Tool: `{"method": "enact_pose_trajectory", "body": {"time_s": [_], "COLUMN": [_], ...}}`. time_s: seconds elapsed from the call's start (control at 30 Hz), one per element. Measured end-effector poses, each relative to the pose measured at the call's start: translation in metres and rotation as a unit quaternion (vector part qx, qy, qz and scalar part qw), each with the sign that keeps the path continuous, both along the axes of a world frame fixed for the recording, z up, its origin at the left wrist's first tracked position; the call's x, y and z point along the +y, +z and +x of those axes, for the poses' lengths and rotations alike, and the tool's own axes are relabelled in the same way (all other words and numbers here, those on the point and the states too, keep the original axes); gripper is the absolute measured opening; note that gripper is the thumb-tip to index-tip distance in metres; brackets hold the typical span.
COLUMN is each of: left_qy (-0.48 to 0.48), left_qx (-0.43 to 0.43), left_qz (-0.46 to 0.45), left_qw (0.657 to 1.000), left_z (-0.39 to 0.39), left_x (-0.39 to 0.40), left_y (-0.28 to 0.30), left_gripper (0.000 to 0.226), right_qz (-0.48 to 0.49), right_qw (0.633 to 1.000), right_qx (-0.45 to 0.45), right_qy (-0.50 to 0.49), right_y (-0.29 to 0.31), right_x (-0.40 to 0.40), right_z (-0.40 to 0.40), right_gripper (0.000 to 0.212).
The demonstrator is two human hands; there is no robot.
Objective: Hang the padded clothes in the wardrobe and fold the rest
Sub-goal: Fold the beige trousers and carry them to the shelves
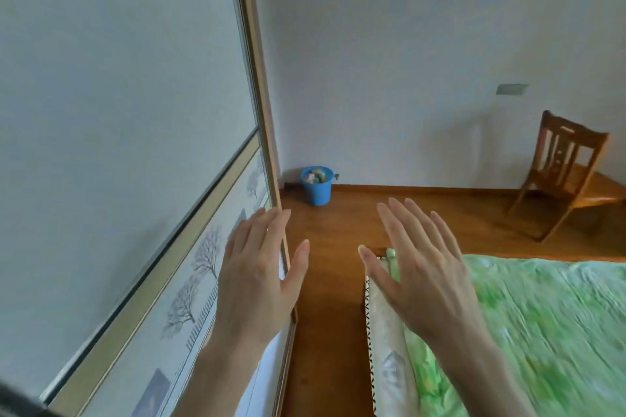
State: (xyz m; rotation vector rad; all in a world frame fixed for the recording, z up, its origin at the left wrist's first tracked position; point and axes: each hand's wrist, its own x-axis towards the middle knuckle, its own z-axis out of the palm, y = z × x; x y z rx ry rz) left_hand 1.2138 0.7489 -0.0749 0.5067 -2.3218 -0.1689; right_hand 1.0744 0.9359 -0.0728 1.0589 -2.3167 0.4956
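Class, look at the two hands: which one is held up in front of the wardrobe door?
The left hand, fingers straight, lies over the tree-patterned wardrobe door. The right hand is over the green bed instead.

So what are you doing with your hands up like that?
Nothing is being held yet. The left hand and the right hand are both open and empty, raised between the wardrobe's sliding door and the bed with its green cover. No clothes are in view. A blue bucket and a wooden chair stand by the wall.
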Motion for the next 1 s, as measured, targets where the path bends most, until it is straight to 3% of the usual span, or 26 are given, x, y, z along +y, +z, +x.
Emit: {"method": "enact_pose_trajectory", "body": {"time_s": [0.53, 1.0], "left_qy": [-0.058, -0.093], "left_qx": [-0.02, -0.033], "left_qz": [0.019, 0.019], "left_qw": [0.998, 0.995], "left_z": [-0.219, -0.462], "left_x": [-0.091, -0.26], "left_y": [-0.024, -0.035], "left_gripper": [0.052, 0.06], "right_qz": [-0.002, -0.015], "right_qw": [0.998, 0.994], "right_qx": [-0.014, -0.021], "right_qy": [-0.061, -0.109], "right_y": [-0.022, -0.009], "right_x": [-0.071, -0.224], "right_z": [-0.205, -0.435], "right_gripper": [0.064, 0.061]}}
